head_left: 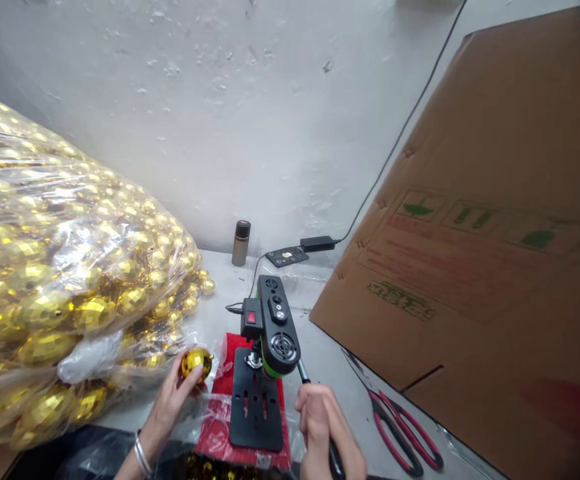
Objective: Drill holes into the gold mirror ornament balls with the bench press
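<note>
With our left hand point(174, 387) we curl fingers round a gold ball point(195, 363), beside the machine point(281, 330) and near a clear bag point(89, 359) stuffed with more gold balls point(93, 313). Our right hand point(326, 427) wraps its fingers around the machine's handle point(337, 461). We cannot see inside the box point(470, 220) at right.

We are viewing soft light: the pale wall point(220, 133) is glowing, white glare is streaking the clear plastic bag point(80, 240), and the cardboard box point(530, 133) is sitting dimmer, its print point(435, 267) blurring.
</note>
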`<state>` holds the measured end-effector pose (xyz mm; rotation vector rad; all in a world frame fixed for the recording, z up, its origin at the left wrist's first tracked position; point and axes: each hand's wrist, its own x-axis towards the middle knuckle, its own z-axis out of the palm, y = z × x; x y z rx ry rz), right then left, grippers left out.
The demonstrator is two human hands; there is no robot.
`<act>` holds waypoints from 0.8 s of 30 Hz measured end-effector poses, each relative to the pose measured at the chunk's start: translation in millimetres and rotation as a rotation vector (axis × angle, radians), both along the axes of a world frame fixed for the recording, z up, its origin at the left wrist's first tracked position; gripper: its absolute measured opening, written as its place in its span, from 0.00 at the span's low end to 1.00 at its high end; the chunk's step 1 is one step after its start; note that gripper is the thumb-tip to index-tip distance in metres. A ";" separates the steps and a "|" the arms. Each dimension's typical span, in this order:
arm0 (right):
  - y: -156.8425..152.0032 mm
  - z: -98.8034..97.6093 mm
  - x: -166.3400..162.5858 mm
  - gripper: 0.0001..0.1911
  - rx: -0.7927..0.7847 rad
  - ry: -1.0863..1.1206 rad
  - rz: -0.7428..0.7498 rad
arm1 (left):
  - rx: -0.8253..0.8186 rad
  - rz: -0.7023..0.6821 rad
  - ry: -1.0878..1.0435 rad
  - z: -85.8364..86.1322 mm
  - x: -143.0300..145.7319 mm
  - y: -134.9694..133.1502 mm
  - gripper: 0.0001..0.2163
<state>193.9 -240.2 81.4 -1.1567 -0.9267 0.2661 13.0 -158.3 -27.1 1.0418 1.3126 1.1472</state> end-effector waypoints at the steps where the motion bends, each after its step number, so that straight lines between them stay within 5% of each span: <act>1: 0.8 2.6 1.1 0.19 0.015 0.000 0.010 | -0.075 0.006 -0.161 -1.0 3.1 -12.6 0.38; 4: 2.9 7.8 6.2 0.19 0.016 -0.009 0.040 | -0.224 -0.017 -0.455 -6.1 17.8 -36.5 0.38; 7: 4.5 7.3 15.9 0.19 0.004 -0.075 0.087 | -0.236 -0.072 -0.471 -14.5 34.0 -39.7 0.36; 16: 3.7 -7.1 35.8 0.14 0.065 -0.334 0.145 | 0.180 -0.219 0.359 -37.9 67.5 -19.3 0.29; 24: 3.1 -4.8 22.1 0.16 0.080 -0.226 0.117 | 0.371 -0.243 0.518 -44.2 80.6 -20.8 0.25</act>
